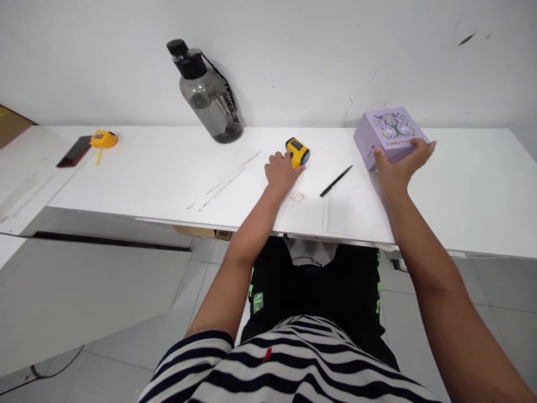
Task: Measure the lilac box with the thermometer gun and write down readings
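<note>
My left hand (282,172) is wrapped around the near end of a small yellow-and-black handheld device (298,150), which lies on the white table (159,179). Its label faces up, and my fingers hide part of its left side. On the right, my right hand (397,163) grips the near side of a lilac tea box (390,131), thumb on the left face and fingers at the right front edge. The box stands near the wall with a printed tree on its top. Between my hands lie a black pen (336,181) and a whitish ring-shaped piece (297,196).
A grey transparent water bottle (210,101) stands near the wall, left of centre. Farther left are a yellow tape measure (104,139) and a flat dark object (75,151). A cardboard box (12,126) sits at the far left edge. Dark smudges mark the tabletop.
</note>
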`<move>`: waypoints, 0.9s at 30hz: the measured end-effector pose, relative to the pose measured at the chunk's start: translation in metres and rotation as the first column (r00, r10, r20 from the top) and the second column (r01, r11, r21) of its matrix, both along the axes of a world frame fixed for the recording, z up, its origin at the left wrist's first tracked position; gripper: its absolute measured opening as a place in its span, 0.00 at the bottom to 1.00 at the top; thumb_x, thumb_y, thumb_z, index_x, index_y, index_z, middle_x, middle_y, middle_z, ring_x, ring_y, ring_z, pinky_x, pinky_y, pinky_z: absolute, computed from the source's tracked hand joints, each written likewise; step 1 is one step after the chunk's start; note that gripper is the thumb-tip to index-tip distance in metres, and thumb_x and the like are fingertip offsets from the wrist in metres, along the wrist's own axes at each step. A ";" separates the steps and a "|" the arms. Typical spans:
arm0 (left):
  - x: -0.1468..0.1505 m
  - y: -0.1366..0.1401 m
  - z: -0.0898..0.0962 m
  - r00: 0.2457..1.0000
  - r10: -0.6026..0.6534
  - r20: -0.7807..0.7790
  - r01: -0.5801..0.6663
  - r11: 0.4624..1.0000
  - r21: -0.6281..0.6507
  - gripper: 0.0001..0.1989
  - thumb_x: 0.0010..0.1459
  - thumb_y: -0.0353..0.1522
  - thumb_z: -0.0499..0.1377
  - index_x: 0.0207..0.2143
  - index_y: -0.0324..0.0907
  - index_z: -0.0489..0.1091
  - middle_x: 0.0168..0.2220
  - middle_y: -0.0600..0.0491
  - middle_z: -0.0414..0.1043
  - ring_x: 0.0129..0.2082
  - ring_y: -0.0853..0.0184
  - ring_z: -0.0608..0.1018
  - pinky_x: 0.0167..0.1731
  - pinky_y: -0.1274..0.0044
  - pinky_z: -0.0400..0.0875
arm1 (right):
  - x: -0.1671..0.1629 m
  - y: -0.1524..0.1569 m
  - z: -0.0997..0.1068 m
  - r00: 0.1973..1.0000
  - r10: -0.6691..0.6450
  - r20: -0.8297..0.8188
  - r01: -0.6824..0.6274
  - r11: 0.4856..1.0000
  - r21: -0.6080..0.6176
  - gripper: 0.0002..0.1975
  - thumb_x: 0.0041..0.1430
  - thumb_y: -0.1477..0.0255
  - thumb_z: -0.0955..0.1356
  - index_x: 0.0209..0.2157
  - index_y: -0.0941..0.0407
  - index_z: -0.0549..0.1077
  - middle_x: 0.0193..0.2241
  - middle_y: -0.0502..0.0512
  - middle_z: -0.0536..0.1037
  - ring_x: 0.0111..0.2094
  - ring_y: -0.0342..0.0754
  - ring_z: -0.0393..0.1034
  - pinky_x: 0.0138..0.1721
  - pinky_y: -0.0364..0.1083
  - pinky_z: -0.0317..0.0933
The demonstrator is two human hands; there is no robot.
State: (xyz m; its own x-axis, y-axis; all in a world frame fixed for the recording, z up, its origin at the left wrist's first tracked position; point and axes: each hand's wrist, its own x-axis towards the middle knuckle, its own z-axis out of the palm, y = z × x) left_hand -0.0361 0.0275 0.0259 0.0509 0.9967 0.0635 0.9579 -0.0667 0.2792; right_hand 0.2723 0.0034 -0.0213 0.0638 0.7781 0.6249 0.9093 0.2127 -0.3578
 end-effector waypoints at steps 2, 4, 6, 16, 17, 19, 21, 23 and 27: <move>0.000 -0.001 -0.001 1.000 0.009 -0.003 -0.008 1.000 0.013 0.31 0.63 0.49 0.60 0.62 0.41 0.67 0.60 0.35 0.68 0.59 0.44 0.68 0.56 0.58 0.66 | -0.009 -0.009 0.016 0.991 -0.032 0.133 0.046 0.994 -0.103 0.27 0.71 0.56 0.59 0.67 0.46 0.58 0.66 0.70 0.63 0.70 0.75 0.45 0.60 0.78 0.43; 0.001 -0.002 -0.001 1.000 0.010 -0.011 -0.010 0.999 0.036 0.31 0.63 0.48 0.60 0.63 0.41 0.67 0.61 0.36 0.67 0.60 0.44 0.67 0.58 0.57 0.64 | -0.021 -0.020 0.031 0.973 -0.040 0.229 0.082 0.980 -0.179 0.24 0.71 0.59 0.59 0.65 0.47 0.65 0.59 0.69 0.72 0.65 0.75 0.56 0.58 0.75 0.49; 0.001 -0.005 0.000 1.000 0.004 -0.014 -0.003 0.998 0.066 0.31 0.63 0.47 0.61 0.63 0.42 0.66 0.63 0.37 0.65 0.63 0.44 0.65 0.60 0.56 0.62 | -0.035 -0.028 0.039 0.955 0.036 0.296 0.056 0.954 -0.294 0.24 0.72 0.64 0.57 0.63 0.53 0.70 0.49 0.69 0.80 0.54 0.69 0.71 0.52 0.67 0.61; 0.003 -0.013 0.005 0.843 -0.522 0.131 0.470 0.833 0.293 0.16 0.67 0.42 0.57 0.51 0.46 0.75 0.57 0.44 0.73 0.63 0.51 0.68 0.67 0.59 0.50 | -0.041 -0.019 0.045 0.966 0.082 0.244 0.010 0.935 -0.355 0.20 0.70 0.69 0.57 0.53 0.57 0.75 0.40 0.64 0.84 0.37 0.58 0.77 0.35 0.50 0.62; 0.004 -0.015 0.005 0.796 -0.591 0.130 0.542 0.793 0.278 0.16 0.66 0.44 0.59 0.49 0.46 0.76 0.55 0.45 0.75 0.62 0.52 0.69 0.67 0.59 0.51 | -0.037 -0.019 0.050 0.994 -0.006 0.109 0.038 0.957 -0.288 0.20 0.70 0.68 0.57 0.54 0.57 0.73 0.40 0.62 0.84 0.37 0.57 0.77 0.36 0.51 0.64; 0.005 -0.019 0.004 0.723 -0.681 0.116 0.651 0.727 0.219 0.22 0.60 0.50 0.64 0.49 0.46 0.78 0.56 0.45 0.75 0.63 0.49 0.68 0.68 0.57 0.50 | -0.035 -0.024 0.058 0.983 -0.132 -0.129 0.104 0.973 -0.204 0.19 0.69 0.60 0.60 0.52 0.56 0.74 0.37 0.59 0.83 0.36 0.56 0.77 0.38 0.52 0.66; 0.007 -0.022 0.003 0.690 -0.718 0.091 0.706 0.696 0.135 0.30 0.55 0.54 0.67 0.53 0.47 0.77 0.62 0.44 0.70 0.68 0.44 0.62 0.69 0.53 0.47 | -0.041 -0.036 0.062 0.964 -0.142 -0.226 0.103 0.979 -0.176 0.19 0.63 0.52 0.66 0.40 0.54 0.76 0.30 0.56 0.81 0.33 0.55 0.75 0.38 0.52 0.66; 0.009 -0.024 0.002 0.692 -0.721 0.051 0.719 0.693 0.044 0.34 0.53 0.57 0.66 0.57 0.49 0.76 0.67 0.46 0.65 0.71 0.42 0.57 0.70 0.50 0.42 | -0.052 -0.050 0.059 0.964 -0.004 -0.266 -0.034 0.990 -0.138 0.22 0.62 0.48 0.67 0.28 0.53 0.73 0.25 0.55 0.77 0.30 0.53 0.72 0.36 0.51 0.64; 0.013 -0.025 0.003 0.702 -0.712 -0.026 0.710 0.702 -0.057 0.34 0.56 0.58 0.63 0.58 0.50 0.76 0.70 0.47 0.61 0.73 0.44 0.53 0.71 0.49 0.38 | -0.072 -0.062 0.039 0.822 0.187 -0.538 -0.370 0.893 -0.254 0.24 0.66 0.48 0.63 0.29 0.53 0.74 0.21 0.51 0.73 0.24 0.46 0.66 0.30 0.47 0.61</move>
State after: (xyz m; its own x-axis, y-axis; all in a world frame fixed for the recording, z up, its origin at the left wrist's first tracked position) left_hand -0.0234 0.0023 0.0284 0.7472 0.6646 0.0049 0.6413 -0.7229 0.2574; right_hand 0.1998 -0.0590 0.0174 0.0350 0.9623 0.2698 0.5134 0.2143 -0.8310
